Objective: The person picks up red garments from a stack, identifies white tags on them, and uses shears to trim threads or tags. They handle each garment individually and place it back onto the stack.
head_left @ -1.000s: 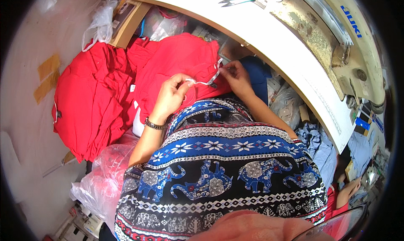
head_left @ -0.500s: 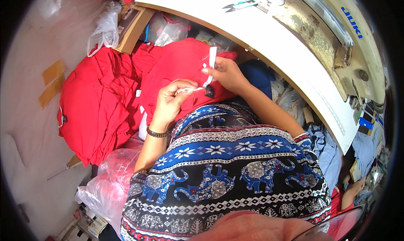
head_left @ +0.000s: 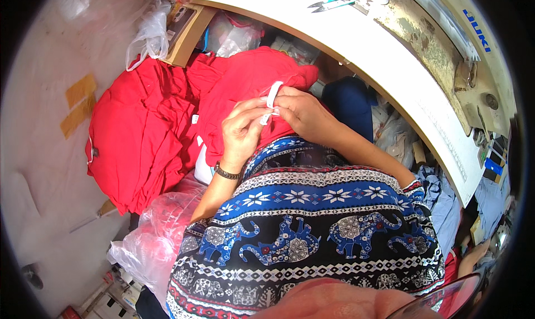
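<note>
Both of my hands meet in front of me over a heap of red cloth point(head_left: 245, 73). Between them is a narrow white tape point(head_left: 273, 93), which looks like a strip of labels with small dark marks. My left hand point(head_left: 241, 128), with a dark bracelet at the wrist, pinches the tape's lower part. From the other side, the fingertips of my right hand point(head_left: 304, 111) grip it too, and one end curls up above them. The fingers hide part of the tape.
A white sewing table point(head_left: 390, 57) curves along the right, bearing thread snips point(head_left: 332, 5) and a sewing machine point(head_left: 446, 57). At left lies more red fabric point(head_left: 139, 135), with a clear plastic bag point(head_left: 153, 230) below it. A white plastic bag point(head_left: 151, 34) hangs by a wooden box.
My hands have come together, and the tape that stood upright in my right hand now curls over. The small black piece below the hands no longer shows. The view has shifted slightly.
</note>
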`<move>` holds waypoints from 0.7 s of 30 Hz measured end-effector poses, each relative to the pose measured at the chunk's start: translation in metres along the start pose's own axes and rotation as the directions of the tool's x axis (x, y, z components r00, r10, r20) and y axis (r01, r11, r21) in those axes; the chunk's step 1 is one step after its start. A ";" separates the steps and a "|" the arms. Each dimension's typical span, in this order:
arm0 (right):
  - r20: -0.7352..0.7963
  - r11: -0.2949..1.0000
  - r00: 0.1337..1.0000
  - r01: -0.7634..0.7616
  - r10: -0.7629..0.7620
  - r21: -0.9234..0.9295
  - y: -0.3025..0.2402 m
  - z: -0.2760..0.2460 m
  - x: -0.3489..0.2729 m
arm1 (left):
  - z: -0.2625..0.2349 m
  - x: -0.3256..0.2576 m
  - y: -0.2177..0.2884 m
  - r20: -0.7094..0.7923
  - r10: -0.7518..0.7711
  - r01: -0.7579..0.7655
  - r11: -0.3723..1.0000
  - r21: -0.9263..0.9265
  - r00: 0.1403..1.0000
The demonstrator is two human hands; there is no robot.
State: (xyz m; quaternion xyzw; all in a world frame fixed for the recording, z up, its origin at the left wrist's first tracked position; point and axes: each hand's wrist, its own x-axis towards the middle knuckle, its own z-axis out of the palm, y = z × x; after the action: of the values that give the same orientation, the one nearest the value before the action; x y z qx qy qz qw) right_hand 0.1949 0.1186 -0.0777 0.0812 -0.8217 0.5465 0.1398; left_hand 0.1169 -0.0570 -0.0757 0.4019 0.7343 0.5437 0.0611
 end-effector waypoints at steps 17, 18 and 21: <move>0.022 0.935 0.970 -0.241 0.243 0.262 -0.014 -0.004 -0.003 | 0.003 -0.007 0.005 -0.160 0.159 -0.156 0.987 0.030 0.974; -0.002 0.927 0.969 -0.236 0.247 0.291 -0.013 -0.003 -0.004 | 0.004 -0.007 0.004 -0.177 0.122 -0.128 0.992 -0.018 0.977; -0.019 0.975 0.987 -0.154 0.159 0.160 -0.017 -0.006 0.000 | 0.005 -0.009 0.001 -0.213 0.042 -0.070 0.990 -0.124 0.976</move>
State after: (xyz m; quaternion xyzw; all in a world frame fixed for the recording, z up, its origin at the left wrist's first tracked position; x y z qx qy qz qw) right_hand 0.2011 0.1178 -0.0603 0.0182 -0.7774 0.6204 0.1025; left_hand 0.1256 -0.0595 -0.0802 0.3582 0.6878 0.6313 -0.0059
